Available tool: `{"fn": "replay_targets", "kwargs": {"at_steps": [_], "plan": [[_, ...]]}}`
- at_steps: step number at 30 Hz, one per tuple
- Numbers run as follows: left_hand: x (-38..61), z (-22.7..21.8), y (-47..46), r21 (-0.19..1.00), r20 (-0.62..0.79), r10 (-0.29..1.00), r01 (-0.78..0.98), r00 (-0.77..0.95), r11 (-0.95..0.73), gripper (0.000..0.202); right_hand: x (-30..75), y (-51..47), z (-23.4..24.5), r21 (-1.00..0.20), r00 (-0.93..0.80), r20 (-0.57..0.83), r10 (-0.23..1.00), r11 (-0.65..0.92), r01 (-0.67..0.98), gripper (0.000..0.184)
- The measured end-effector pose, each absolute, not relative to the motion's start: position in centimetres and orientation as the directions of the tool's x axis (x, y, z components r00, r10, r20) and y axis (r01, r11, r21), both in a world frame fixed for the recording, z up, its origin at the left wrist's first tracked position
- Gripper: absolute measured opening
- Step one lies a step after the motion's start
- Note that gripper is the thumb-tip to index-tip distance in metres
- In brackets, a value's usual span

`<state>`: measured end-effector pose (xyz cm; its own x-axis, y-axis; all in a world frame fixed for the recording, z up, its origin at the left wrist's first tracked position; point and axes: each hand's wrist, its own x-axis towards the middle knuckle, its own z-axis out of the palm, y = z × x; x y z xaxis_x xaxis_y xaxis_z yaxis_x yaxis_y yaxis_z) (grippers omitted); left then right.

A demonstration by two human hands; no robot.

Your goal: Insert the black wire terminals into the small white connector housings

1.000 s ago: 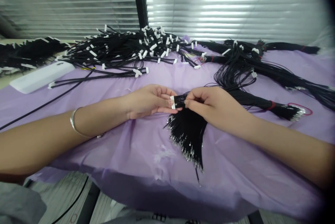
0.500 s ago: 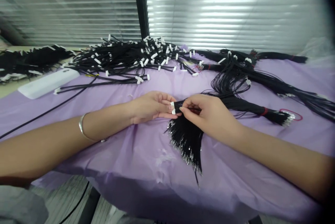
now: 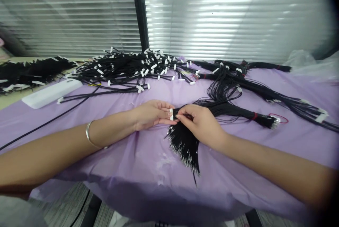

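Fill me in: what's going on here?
A person's left hand holds a white connector while the right hand pinches at black wires right beside it. Below, a fan of metal-tipped wires lies on purple cloth. Farther back sits a pile of white-ended cables.

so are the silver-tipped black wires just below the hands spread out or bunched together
Spread out: the silver-tipped black wires fan over the purple sheet, their ends strung along a wide edge.

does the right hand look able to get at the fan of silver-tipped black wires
Likely yes: the fan of wires lies just below the right hand, its silver tips uncovered, though that hand seems busy beside the white connector.
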<state>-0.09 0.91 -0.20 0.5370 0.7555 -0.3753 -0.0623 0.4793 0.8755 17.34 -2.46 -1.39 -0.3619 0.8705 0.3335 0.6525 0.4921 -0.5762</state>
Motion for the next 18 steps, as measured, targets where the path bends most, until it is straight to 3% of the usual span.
{"fn": "replay_targets", "kwargs": {"at_steps": [11, 13, 15, 18], "plan": [[-0.1, -0.1, 1.2, 0.855, -0.396, 0.723, -0.061, 0.566, 0.516, 0.017, 17.5, -2.0, -0.8, -0.524, -0.411, 0.284, 0.866, 0.499, 0.690, 0.012], [0.0, 0.0, 1.0, 0.860, -0.387, 0.739, -0.073, 0.552, 0.504, 0.018, 18.0, -2.5, 0.0, -0.371, -0.496, 0.369, 0.786, 0.614, 0.696, 0.014], [0.0, 0.0, 0.8, 0.867, -0.372, 0.754, -0.087, 0.542, 0.491, 0.019, 18.4, -3.1, 0.7, -0.125, -0.615, 0.449, 0.648, 0.728, 0.675, 0.018], [-0.1, 0.1, 0.8, 0.865, -0.370, 0.749, -0.090, 0.549, 0.494, 0.019, 18.6, -3.7, 1.1, 0.090, -0.754, 0.354, 0.554, 0.782, 0.616, 0.019]]}}
